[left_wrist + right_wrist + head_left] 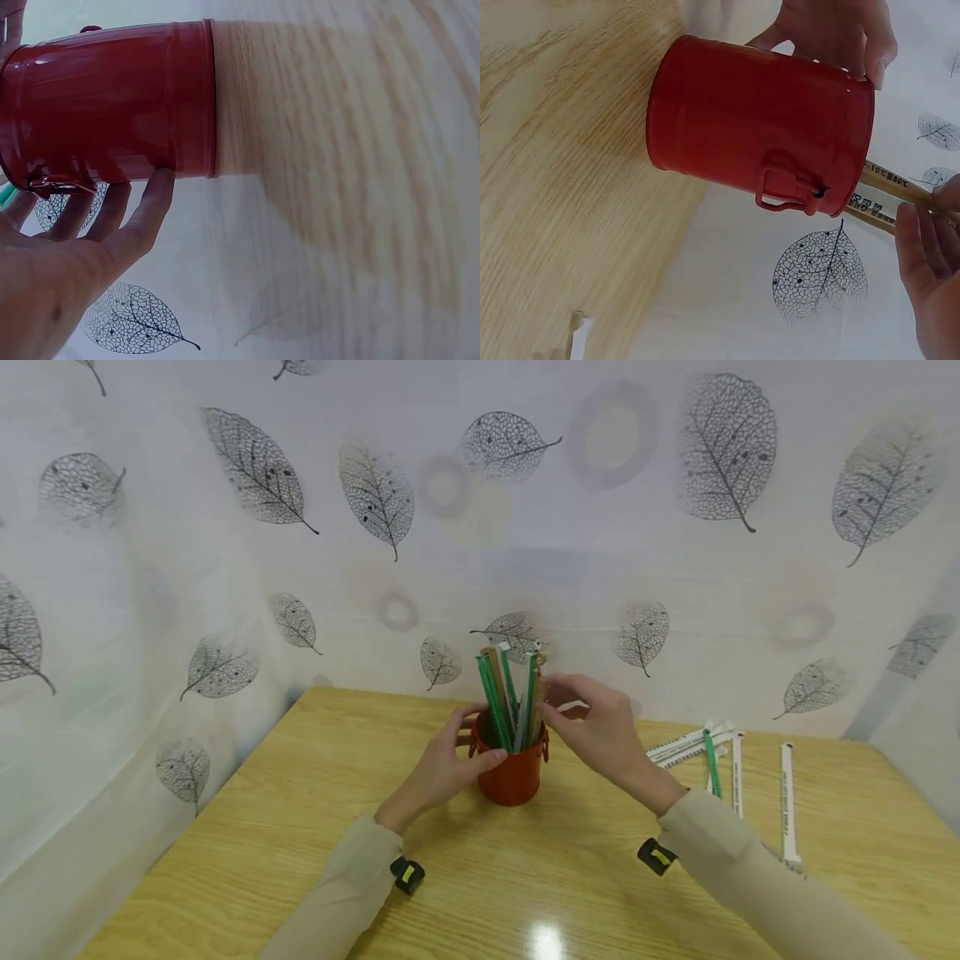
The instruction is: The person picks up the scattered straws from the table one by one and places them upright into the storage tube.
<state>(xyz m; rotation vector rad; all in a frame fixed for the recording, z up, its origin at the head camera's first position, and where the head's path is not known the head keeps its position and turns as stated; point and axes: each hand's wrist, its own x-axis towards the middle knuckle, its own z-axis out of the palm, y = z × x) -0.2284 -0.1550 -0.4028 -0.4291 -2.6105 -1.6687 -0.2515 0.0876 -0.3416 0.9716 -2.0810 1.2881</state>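
A small red metal bucket [512,783] with side handles stands upright on the table, holding several slim green, brown and white strips [492,697]. My left hand [442,764] grips its rim from the left, thumb across the front and fingers around the far side. At the bucket's right, my right hand [596,727] pinches the upper end of a brown printed strip [889,178] whose lower part is inside the bucket. The right wrist view shows a white strip [871,199] beside it. How many strips the fingers hold is hard to tell.
Several loose white printed strips [788,802] and a green one [712,764] lie on the wooden table [300,827] to the right, near my right forearm. A leaf-patterned cloth [525,552] hangs behind the table's far edge.
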